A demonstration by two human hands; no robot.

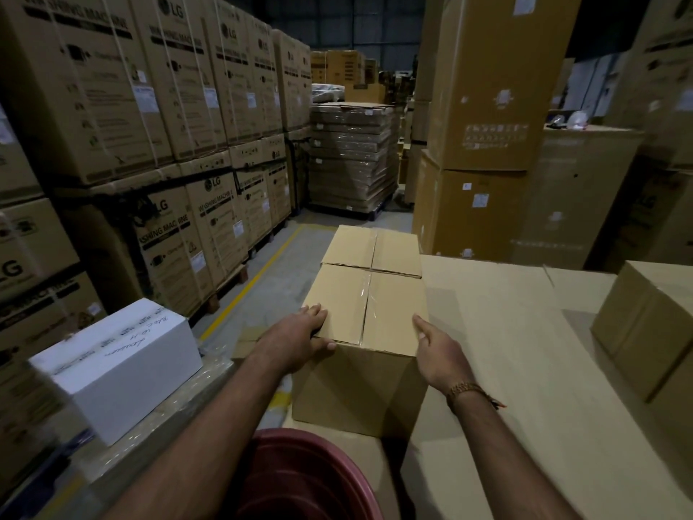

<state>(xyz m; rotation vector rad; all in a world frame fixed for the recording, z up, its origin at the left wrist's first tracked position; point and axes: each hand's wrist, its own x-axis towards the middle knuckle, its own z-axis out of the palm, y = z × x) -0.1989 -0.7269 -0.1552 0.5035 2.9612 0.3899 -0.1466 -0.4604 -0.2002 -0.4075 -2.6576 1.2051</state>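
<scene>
Taped carton (pixel 369 317) sits between white box (pixel 116 365) and brown carton (pixel 648 332).

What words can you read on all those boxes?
"LG": on the big stacked boxes at the left.
"WASHING MACHINE": on those same boxes.
Handwriting on the white box: too scrawled to read.
Small stickers on the boxes: too blurred.
Taped box in front: no words.
</scene>
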